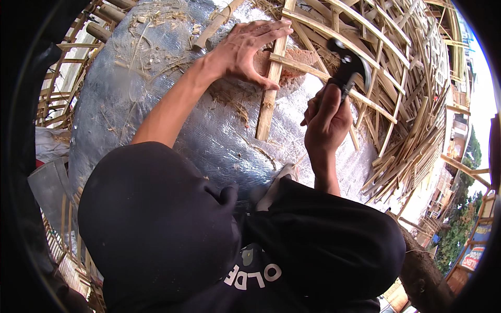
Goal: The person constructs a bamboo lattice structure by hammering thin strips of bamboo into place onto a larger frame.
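My right hand (327,122) is wrapped round a claw hammer (345,67), its dark head raised to the right of a lattice of bamboo slats (376,109). My left hand (242,49) is spread wide, thumb and fingertips touching an upright slat (270,99) on either side of where a cross slat (297,63) meets it. Behind that crossing lies a reddish brick (302,56). Whether a nail is at the joint cannot be made out.
A silvery foil sheet (172,109) with straw scraps lies beneath. A short wooden stick (216,26) rests near my left hand. Split bamboo pieces (412,151) are heaped at the right. My foot (276,185) is on the sheet, and a thick log (422,276) stands lower right.
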Demonstrator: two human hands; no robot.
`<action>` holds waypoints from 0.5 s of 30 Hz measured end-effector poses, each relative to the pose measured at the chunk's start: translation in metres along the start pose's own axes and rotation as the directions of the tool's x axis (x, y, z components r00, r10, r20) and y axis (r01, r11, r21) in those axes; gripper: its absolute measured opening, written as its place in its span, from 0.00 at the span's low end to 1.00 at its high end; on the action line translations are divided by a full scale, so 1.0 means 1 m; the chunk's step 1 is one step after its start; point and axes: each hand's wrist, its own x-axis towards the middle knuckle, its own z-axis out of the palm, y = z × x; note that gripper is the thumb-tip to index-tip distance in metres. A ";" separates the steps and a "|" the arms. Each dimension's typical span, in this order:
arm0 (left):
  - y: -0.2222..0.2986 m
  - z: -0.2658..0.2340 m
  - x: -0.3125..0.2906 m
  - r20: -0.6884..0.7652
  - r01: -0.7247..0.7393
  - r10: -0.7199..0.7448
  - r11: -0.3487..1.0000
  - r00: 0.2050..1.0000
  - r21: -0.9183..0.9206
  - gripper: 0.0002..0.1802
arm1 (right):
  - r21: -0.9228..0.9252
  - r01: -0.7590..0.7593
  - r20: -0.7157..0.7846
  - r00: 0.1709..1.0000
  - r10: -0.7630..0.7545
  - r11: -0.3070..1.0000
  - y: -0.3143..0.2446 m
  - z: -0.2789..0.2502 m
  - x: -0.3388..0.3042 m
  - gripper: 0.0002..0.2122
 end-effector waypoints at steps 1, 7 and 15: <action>0.002 0.002 0.002 0.000 -0.008 0.008 1.000 1.000 -0.008 0.65 | 0.207 0.037 -0.046 0.999 -0.028 0.978 0.002 0.003 0.000 0.16; -0.006 -0.010 0.000 -0.013 -0.081 0.081 0.996 0.997 0.026 0.69 | -0.379 -0.258 0.233 0.903 0.361 0.889 -0.020 -0.003 0.013 0.22; 0.016 -0.018 -0.007 0.011 0.162 -0.161 0.986 0.987 -0.048 0.73 | 0.381 -0.529 0.118 0.841 0.528 0.758 0.023 -0.033 -0.031 0.25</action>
